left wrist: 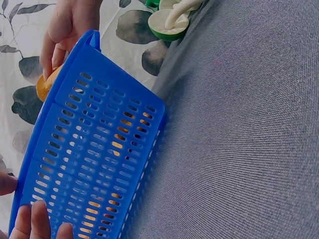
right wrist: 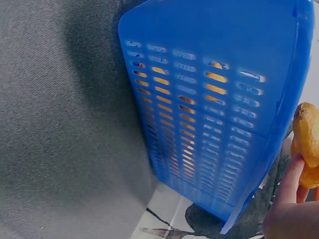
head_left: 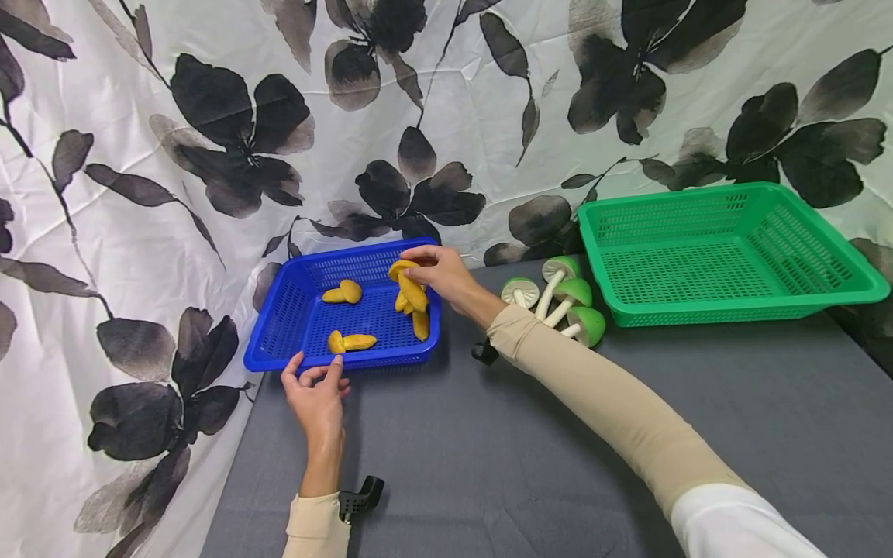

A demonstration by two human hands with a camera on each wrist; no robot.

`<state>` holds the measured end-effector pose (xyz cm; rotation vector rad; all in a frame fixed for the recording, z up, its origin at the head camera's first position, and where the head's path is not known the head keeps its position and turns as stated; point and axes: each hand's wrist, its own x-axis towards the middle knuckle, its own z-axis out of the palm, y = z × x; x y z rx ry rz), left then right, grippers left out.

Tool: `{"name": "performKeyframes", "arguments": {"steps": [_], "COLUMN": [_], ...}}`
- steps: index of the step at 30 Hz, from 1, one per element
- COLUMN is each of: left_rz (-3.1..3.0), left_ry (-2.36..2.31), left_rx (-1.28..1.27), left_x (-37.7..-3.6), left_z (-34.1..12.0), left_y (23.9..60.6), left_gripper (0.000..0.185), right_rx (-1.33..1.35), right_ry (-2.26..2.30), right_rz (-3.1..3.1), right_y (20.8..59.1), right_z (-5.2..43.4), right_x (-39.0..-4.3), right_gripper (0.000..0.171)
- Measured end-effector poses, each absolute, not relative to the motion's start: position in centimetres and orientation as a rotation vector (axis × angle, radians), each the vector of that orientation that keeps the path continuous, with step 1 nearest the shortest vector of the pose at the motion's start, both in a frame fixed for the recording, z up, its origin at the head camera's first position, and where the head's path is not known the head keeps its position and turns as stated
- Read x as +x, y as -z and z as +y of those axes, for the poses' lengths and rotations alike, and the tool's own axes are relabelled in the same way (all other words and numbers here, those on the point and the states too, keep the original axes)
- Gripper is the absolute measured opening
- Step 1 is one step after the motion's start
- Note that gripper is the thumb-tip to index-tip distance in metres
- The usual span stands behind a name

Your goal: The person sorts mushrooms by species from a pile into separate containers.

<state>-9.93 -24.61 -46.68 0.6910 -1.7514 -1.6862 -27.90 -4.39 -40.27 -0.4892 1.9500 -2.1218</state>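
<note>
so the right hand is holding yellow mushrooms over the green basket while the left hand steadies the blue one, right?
Not quite. The right hand holds the yellow mushrooms over the blue basket, not the green basket, which sits apart to the right. The head view shows it. The left hand does touch the blue basket's near rim.

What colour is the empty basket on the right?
Green; the green basket shows best in the head view.

We see a blue basket [head_left: 293,310], yellow mushrooms [head_left: 412,294], a green basket [head_left: 725,310], a grey counter [head_left: 488,465], and black-flowered white cloth [head_left: 139,194].
</note>
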Motion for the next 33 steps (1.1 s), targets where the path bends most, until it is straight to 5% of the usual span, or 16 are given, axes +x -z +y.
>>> {"name": "performKeyframes", "arguments": {"steps": [33], "left_rz": [-1.739], "left_ry": [1.692], "left_rx": [0.689], "left_x": [-10.0], "left_z": [-24.5], "left_y": [46.5], "left_gripper": [0.069], "right_rx": [-0.523], "right_ry": [2.072], "right_rz": [1.962], "right_y": [40.5], "right_z": [-3.7], "right_x": [-28.0], "right_gripper": [0.035]}}
